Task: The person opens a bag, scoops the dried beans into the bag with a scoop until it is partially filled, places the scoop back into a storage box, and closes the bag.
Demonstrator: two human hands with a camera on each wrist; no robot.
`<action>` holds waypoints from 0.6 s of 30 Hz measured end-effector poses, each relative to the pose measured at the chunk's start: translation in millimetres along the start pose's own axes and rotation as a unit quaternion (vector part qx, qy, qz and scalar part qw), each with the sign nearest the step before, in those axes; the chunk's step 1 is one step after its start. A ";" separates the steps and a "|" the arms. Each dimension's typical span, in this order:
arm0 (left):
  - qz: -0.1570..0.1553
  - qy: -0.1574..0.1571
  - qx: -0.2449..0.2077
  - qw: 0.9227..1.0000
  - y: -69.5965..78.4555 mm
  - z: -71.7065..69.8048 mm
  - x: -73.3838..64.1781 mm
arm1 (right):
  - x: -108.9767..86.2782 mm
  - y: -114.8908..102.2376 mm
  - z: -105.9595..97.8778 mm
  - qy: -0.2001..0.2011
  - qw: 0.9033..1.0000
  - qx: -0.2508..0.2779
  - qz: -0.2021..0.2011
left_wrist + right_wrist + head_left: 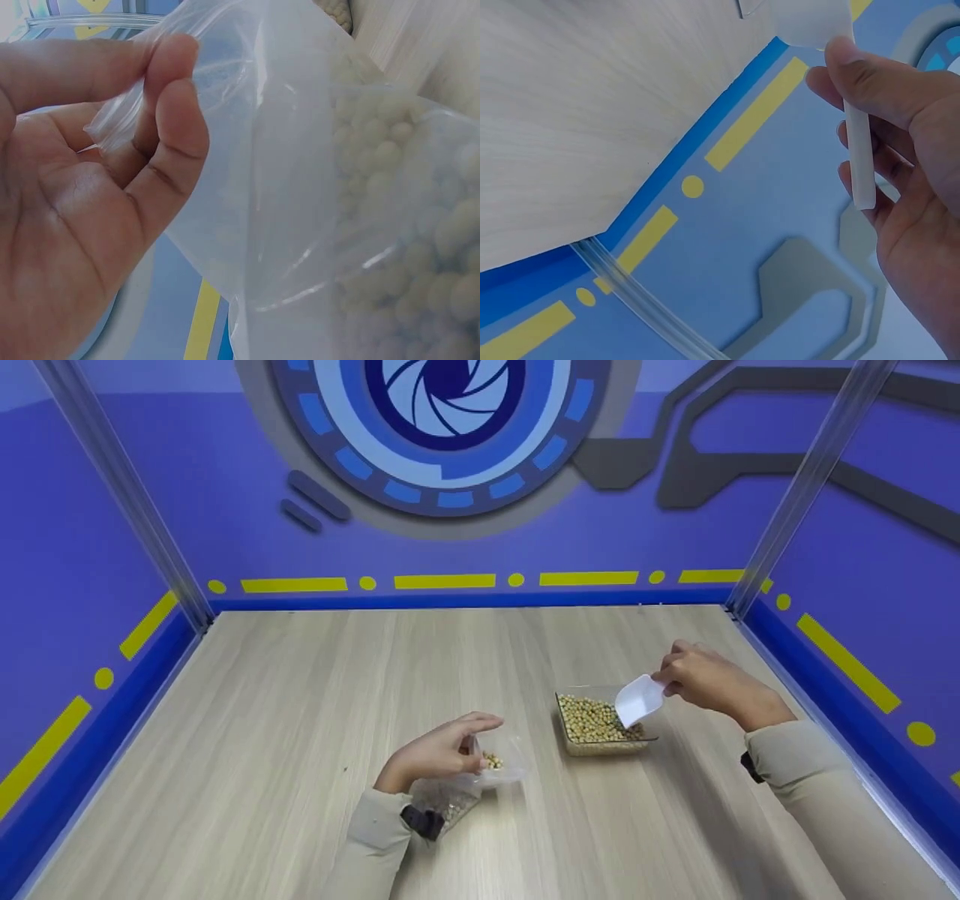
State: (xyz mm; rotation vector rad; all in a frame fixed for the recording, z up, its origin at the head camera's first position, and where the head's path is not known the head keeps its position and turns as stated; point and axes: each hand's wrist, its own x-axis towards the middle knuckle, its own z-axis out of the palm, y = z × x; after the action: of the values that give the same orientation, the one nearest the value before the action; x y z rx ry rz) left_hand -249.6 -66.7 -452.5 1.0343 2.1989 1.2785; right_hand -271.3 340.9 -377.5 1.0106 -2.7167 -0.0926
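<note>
In the head view my right hand (pixel 701 676) grips a white scoop (pixel 639 701) by its handle, thumb on top and fingers curled beneath. The scoop's tilted mouth dips into yellowish round beans (pixel 592 720) in a clear rectangular container (pixel 607 748). My left hand (pixel 439 750) pinches the rim of a clear plastic bag (pixel 510 761), whose mouth gapes to the right. More of the same beans (pixel 386 157) fill the lower part of the bag in the left wrist view. The right wrist view shows the scoop's handle (pixel 860 157) lying along my fingers.
A light wood tabletop (pixel 285 697) lies under everything. Blue printed walls (pixel 187 495) rise at its back and both sides, with clear corner posts (pixel 806 502). Black bands (pixel 424 821) sit on both wrists.
</note>
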 end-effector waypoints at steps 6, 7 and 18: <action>0.000 -0.004 -0.003 1.000 -0.4 -0.3 -0.1 | 0.9 -2.6 -2.5 -0.007 0.999 -0.033 -0.006; 0.000 -0.005 -0.006 1.000 -0.4 -0.5 -0.1 | 1.4 -3.4 -3.0 -0.008 0.999 -0.038 -0.007; -0.003 -0.002 -0.005 1.000 0.2 0.1 -1.2 | 7.2 -11.5 -5.9 -0.024 0.995 -0.101 -0.016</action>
State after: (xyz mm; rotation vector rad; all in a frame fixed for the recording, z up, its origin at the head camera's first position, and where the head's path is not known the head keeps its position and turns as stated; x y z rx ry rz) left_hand -248.7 -67.5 -452.4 1.0250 2.1888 1.2831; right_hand -267.8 327.7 -372.0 1.0034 -2.6683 -0.3927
